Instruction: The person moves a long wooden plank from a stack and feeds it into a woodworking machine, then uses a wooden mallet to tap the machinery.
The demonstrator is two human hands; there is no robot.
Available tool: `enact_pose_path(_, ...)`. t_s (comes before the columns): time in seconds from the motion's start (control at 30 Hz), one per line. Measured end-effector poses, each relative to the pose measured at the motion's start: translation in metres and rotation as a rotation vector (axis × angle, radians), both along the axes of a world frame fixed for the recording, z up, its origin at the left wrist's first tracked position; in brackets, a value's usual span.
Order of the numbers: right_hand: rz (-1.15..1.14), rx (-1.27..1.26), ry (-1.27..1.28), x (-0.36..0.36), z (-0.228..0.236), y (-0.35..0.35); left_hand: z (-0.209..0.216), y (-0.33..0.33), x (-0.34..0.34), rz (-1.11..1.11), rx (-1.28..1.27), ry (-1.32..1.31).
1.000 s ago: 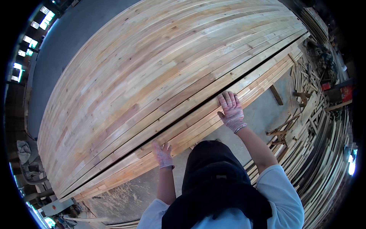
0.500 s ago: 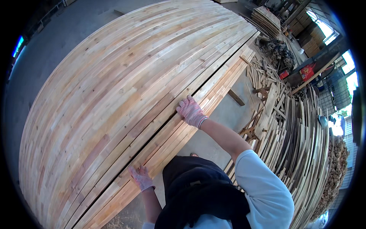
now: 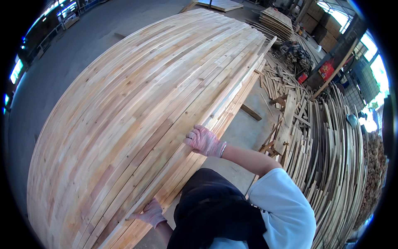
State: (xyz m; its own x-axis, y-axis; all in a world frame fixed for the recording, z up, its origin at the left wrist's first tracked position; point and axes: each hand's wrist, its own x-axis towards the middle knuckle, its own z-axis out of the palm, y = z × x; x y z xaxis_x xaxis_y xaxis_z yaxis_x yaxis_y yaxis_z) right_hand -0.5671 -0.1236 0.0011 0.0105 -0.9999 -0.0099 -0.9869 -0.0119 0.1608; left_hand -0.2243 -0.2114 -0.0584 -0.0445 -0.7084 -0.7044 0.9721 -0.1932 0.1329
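A large wooden panel (image 3: 137,103) of long, narrow strips lies before me, running from near left to far right. My right hand (image 3: 203,141), in a pink-and-white knit glove, is closed over its near edge, knuckles up. Farther down that edge, my left hand (image 3: 150,213) in a similar glove grips the border, thumb pointing left; some of its fingers are hidden. The near edge stands slightly above the lighter wooden strips (image 3: 182,176) beneath it, on my side.
At the right lie many long thin wood slats (image 3: 331,157) and a heap of offcuts (image 3: 286,87). A short dark timber (image 3: 251,112) pokes out beside the stack. Farther back are stacked boards (image 3: 277,23) and a slanted pole (image 3: 335,69). Grey floor (image 3: 62,62) stretches left.
The panel's near edge has risen and shifted, covering the dark gap seen before. Both hands have moved nearer to me and left along the edge, the right one curling tighter. The view has tilted.
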Motion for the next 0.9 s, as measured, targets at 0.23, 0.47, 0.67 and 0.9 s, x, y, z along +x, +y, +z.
enact_pose_path(0.23,-0.365,0.023,0.066,-0.124,0.023,0.118,-0.019,0.003,0.042,-0.008,-0.372,0.026)
enact_pose_path(0.47,-0.352,0.124,0.035,-0.165,-0.033,0.132,-0.03,0.056,0.041,0.005,-0.486,0.56)
enact_pose_path(0.67,-0.031,-0.182,-0.258,-0.154,-0.061,0.21,-0.018,0.099,0.049,-0.067,-0.485,-0.137)
enact_pose_path(0.9,0.039,-0.155,-0.106,-0.17,-0.114,0.259,0.011,0.15,0.053,0.013,-0.491,0.292)
